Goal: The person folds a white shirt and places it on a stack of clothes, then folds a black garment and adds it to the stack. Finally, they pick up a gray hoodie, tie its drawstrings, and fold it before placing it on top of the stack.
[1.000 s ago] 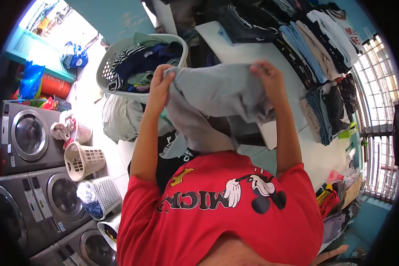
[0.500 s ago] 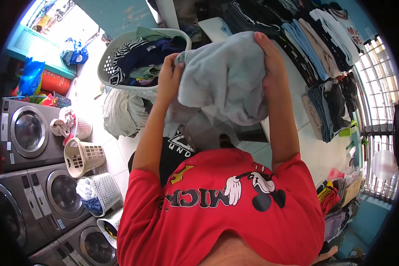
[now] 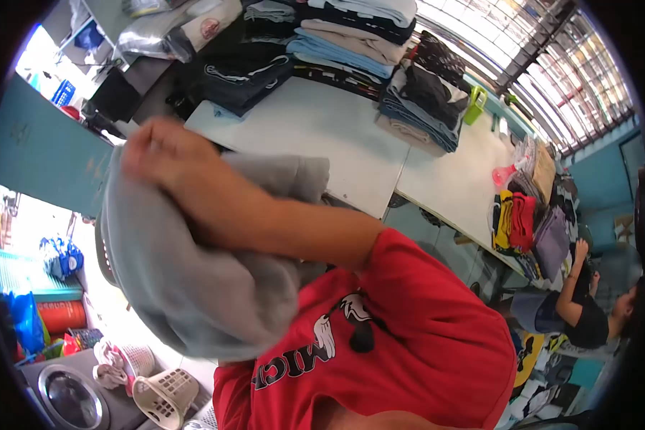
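beside the table (image 3: 315, 129), the grey cloth (image 3: 172, 279) is clamped in the right hand (image 3: 166, 152); the left hand is hidden, its state untellable. loose folds are best kept off the table's edge.

My right hand (image 3: 166, 154), blurred, grips a bunched gray garment (image 3: 172, 272). Folded clothes (image 3: 347, 54) lie stacked on the white table (image 3: 304, 129), and a person (image 3: 588, 315) in dark clothing is at far right.
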A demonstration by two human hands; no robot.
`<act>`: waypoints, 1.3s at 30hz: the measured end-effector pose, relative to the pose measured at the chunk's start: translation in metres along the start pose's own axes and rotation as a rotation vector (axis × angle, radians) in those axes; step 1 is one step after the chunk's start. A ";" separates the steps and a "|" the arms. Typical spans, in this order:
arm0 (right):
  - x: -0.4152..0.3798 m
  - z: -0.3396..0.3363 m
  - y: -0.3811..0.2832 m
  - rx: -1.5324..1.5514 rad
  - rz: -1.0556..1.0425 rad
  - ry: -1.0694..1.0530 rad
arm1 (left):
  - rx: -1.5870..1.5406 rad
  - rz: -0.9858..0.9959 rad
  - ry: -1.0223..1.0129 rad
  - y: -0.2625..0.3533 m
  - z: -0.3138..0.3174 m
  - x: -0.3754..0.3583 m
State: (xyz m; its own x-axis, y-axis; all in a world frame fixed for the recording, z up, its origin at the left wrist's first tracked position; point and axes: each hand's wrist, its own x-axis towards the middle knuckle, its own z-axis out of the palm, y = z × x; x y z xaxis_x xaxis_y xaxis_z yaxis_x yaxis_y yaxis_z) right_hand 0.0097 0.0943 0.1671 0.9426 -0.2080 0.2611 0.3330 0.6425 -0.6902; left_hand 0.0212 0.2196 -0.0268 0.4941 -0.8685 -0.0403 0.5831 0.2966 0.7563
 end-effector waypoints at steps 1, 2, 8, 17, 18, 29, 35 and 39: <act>0.015 -0.009 -0.001 0.027 -0.075 0.103 | -0.002 -0.037 -0.034 -0.003 0.001 -0.002; 0.033 -0.026 0.003 0.116 -0.080 0.193 | -0.008 -0.070 -0.066 -0.007 0.001 -0.003; 0.008 -0.194 0.030 -0.548 0.184 0.367 | 0.172 -0.171 -0.255 -0.045 -0.011 -0.032; -0.170 -0.284 0.061 -0.350 0.770 0.225 | -0.335 -0.201 -0.054 0.005 0.082 0.032; -0.175 -0.289 0.054 -0.347 0.765 0.216 | -0.366 -0.183 -0.071 0.005 0.079 0.042; -0.182 -0.347 0.027 -0.041 0.787 0.320 | -0.548 -0.287 0.219 -0.010 0.111 0.211; -0.134 -0.401 0.006 -0.069 0.656 0.445 | 0.200 -0.333 0.255 -0.044 0.088 0.244; -0.125 -0.427 0.007 -0.071 0.597 0.534 | 0.618 -0.358 0.010 -0.038 0.067 0.241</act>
State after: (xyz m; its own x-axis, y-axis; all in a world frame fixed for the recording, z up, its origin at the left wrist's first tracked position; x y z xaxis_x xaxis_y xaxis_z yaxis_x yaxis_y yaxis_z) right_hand -0.0958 -0.1907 -0.1585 0.8405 -0.1805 -0.5108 -0.2468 0.7119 -0.6575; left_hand 0.0744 -0.0277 -0.0214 0.3481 -0.8659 -0.3593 0.2403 -0.2880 0.9270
